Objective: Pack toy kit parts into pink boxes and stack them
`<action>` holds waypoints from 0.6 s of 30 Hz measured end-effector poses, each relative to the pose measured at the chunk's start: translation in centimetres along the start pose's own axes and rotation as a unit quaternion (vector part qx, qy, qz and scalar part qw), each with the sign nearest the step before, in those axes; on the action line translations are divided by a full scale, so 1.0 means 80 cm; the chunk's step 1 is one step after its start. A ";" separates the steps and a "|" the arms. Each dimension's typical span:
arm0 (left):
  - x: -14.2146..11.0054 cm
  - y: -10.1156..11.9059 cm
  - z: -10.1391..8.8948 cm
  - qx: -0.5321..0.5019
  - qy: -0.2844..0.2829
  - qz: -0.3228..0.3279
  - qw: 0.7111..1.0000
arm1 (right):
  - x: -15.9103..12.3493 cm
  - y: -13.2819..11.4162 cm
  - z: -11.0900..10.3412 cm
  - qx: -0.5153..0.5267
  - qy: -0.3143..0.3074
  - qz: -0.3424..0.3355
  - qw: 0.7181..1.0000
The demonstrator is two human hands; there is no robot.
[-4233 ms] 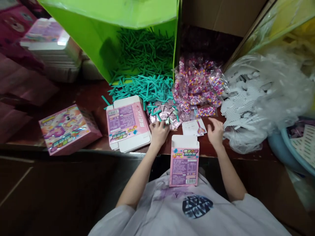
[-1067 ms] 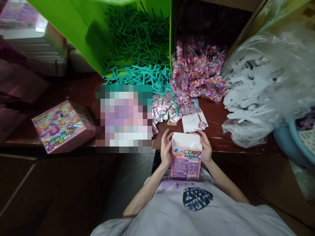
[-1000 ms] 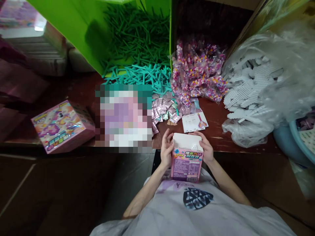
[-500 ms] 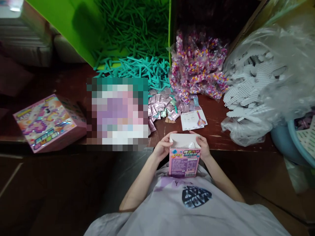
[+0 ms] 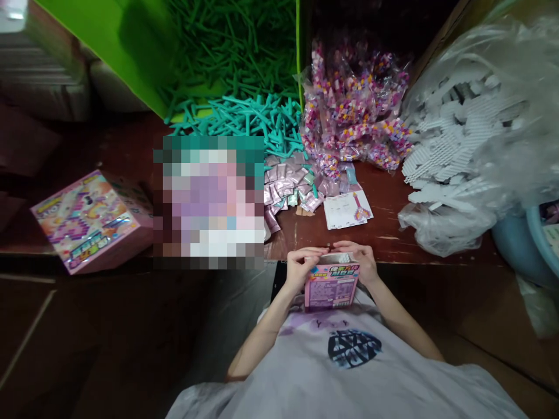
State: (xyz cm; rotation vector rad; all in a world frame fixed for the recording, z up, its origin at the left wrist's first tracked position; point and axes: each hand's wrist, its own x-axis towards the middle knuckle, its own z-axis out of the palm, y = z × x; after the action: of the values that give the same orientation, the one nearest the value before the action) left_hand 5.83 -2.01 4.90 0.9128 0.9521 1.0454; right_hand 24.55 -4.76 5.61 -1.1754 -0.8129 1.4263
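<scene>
A small pink and purple printed box (image 5: pixel 332 288) stands upright against my shirt, its back panel facing me. My left hand (image 5: pixel 299 267) grips its upper left side, with the fingers bent over the top. On the opposite side, my right hand (image 5: pixel 363 262) grips the upper right corner, fingers along the far top edge. The far top flap is folded partly down between the hands. A white studded piece (image 5: pixel 345 258) shows in the opening; the rest of the contents is hidden. Just beyond the hands, a few printed cards (image 5: pixel 345 210) lie on the table.
A closed pink box (image 5: pixel 87 224) sits at the left, beside a pixelated area. Teal sticks (image 5: pixel 244 119) spill from a green bin (image 5: pixel 131 70). Small sachets (image 5: pixel 288 183), bags of colourful beads (image 5: pixel 353 116), white studded plates (image 5: pixel 458 134) and a blue basin (image 5: pixel 515 244) are around.
The box's far flap, upright before, has been bent down toward the opening. Both hands have shifted their fingers over the top edge. The view has moved slightly.
</scene>
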 end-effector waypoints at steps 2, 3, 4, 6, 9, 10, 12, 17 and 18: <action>-0.001 -0.001 0.001 0.028 0.010 0.010 1.000 | -0.003 0.003 0.001 -0.018 0.012 -0.026 0.999; -0.001 0.000 0.002 0.039 0.011 0.013 0.999 | -0.004 0.004 0.001 -0.030 0.014 -0.033 0.999; -0.002 0.000 0.003 0.047 0.007 0.018 0.999 | -0.005 0.004 0.000 -0.041 0.009 -0.036 0.998; -0.004 0.000 0.002 0.057 -0.007 0.034 0.998 | -0.004 0.003 -0.004 -0.057 -0.018 -0.033 0.998; -0.008 0.002 -0.007 0.099 -0.039 0.079 0.991 | 0.001 -0.004 -0.018 -0.069 -0.093 -0.053 0.992; -0.010 0.004 -0.012 0.123 -0.059 0.097 0.986 | 0.003 -0.006 -0.023 -0.082 -0.124 -0.071 0.986; -0.014 0.009 -0.023 0.175 -0.117 0.135 0.968 | 0.006 -0.011 -0.035 -0.142 -0.177 -0.111 0.968; -0.024 0.031 -0.036 0.353 -0.198 0.144 0.903 | 0.004 -0.014 -0.051 -0.305 -0.181 -0.148 0.923; -0.027 0.040 -0.038 0.381 -0.198 0.133 0.893 | 0.003 -0.016 -0.049 -0.319 -0.185 -0.152 0.917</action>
State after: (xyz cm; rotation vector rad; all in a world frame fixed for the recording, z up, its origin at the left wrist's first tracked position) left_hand 1.65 -2.88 7.31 1.8762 0.9030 0.6434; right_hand 28.69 -4.77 5.62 -1.1852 -1.7440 1.1608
